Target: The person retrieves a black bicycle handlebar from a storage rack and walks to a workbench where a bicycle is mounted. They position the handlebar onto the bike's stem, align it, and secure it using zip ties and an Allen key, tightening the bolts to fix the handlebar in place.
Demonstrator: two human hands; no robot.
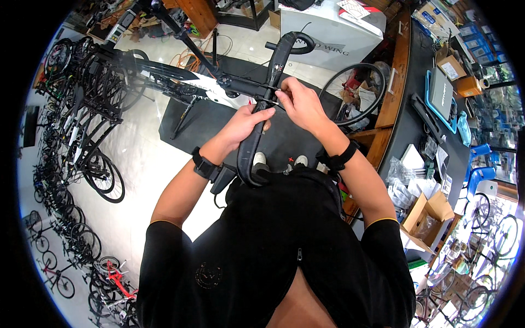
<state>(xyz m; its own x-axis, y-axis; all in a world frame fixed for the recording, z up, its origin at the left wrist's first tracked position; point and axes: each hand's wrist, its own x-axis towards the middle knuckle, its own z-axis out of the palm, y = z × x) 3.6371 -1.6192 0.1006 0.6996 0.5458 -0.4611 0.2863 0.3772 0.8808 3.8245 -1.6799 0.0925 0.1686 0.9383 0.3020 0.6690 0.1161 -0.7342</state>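
Handlebar (pixel 277 63) in left fingers (pixel 263 115); right fingers (pixel 286 99) curled near stem (pixel 240 86).

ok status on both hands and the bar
Left hand wrapped around dark handlebar. Right hand in a pinch beside it, near the stem. Nothing visibly blocking either hand.

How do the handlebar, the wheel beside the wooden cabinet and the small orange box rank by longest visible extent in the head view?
Largest to smallest:
1. handlebar
2. wheel
3. small orange box
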